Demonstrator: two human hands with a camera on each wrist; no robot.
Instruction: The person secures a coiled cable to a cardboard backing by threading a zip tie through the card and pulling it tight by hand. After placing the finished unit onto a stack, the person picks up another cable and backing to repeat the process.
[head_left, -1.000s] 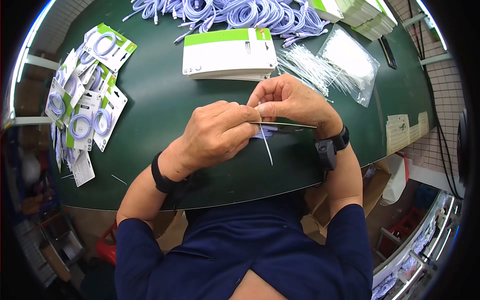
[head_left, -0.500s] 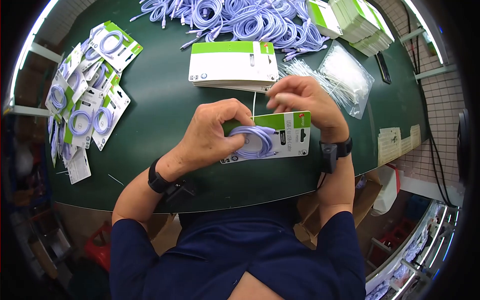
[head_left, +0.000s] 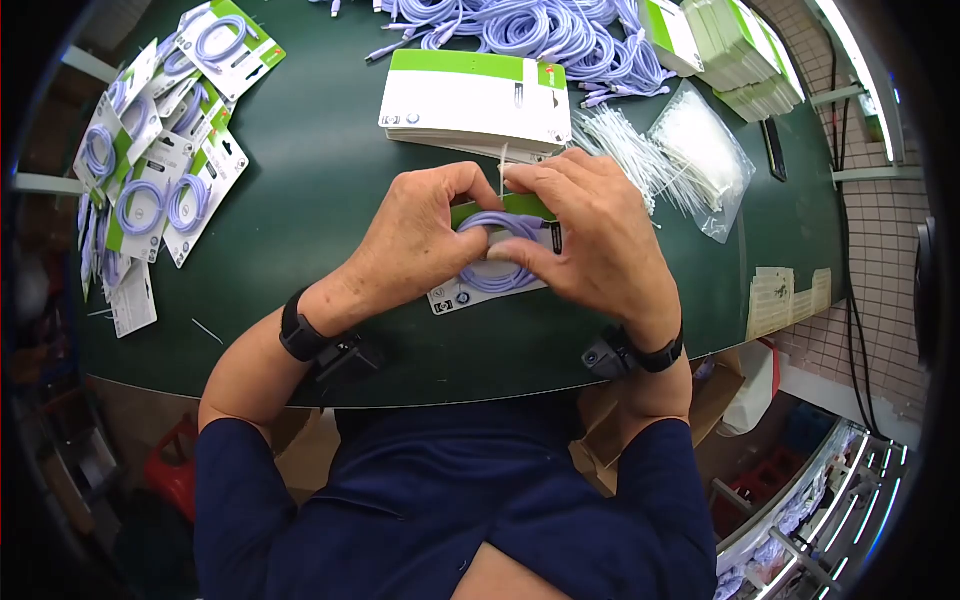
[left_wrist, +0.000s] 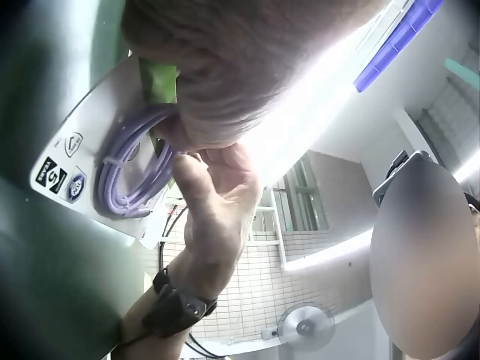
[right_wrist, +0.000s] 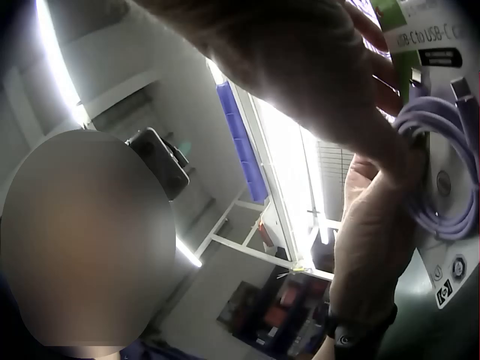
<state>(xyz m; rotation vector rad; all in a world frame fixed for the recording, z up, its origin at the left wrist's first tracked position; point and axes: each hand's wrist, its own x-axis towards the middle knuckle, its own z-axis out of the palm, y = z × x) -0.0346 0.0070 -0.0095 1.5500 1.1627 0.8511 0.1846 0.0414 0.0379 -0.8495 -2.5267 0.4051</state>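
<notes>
A coiled purple USB-C cable [head_left: 490, 284] lies against the face of a white and green packaging card [head_left: 445, 298]. My left hand [head_left: 405, 228] grips the card's left side, thumb at the coil and fingers over the top edge. Across from it, my right hand [head_left: 612, 235] pinches the coil and card, its thumb inside the loop and fingers behind. A white cable tie [head_left: 504, 160] sticks up past the card's top edge beside the right fingertips. Two connector ends [right_wrist: 459, 90] show on the card's front in the right wrist view.
Beyond the hands stands a stack of cards [head_left: 470, 92], with a heap of purple cables [head_left: 545, 30] behind. Loose cable ties [head_left: 622, 150] and a bag of them [head_left: 705, 150] lie to the right. Carded cables [head_left: 143, 208] are piled at left; more card stacks [head_left: 735, 45] stand back right.
The card has turned from edge-on to show its face and coil. My right hand first drew away from the card, then came back onto the coil and card. The left hand kept its hold.
</notes>
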